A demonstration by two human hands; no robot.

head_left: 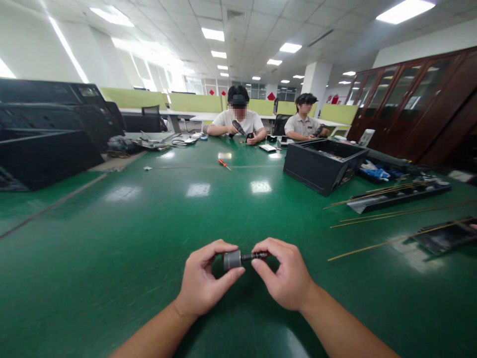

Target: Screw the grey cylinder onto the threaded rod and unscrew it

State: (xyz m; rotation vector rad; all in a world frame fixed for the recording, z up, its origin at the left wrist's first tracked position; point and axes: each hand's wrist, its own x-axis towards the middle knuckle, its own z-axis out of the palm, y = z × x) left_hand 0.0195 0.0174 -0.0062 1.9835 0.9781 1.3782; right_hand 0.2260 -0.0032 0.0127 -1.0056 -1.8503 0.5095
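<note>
Low in the middle of the head view, a grey metal cylinder with a thin dark shaft (233,260) lies sideways between my two hands, looking like a small motor part. My left hand (206,276) pinches the cylinder end between thumb and fingers. At the other end, the thumb and fingers of my right hand (285,273) close around the tip of the shaft, which they partly cover. The part is held just over the green table (156,238).
A red-handled screwdriver (222,162) lies farther up the table. Right of it stands a black metal case (316,169), with thin brass-coloured rods (372,246) nearer me. More black casings (48,159) are at left. Across the table sit two people, one holding a power drill (238,127).
</note>
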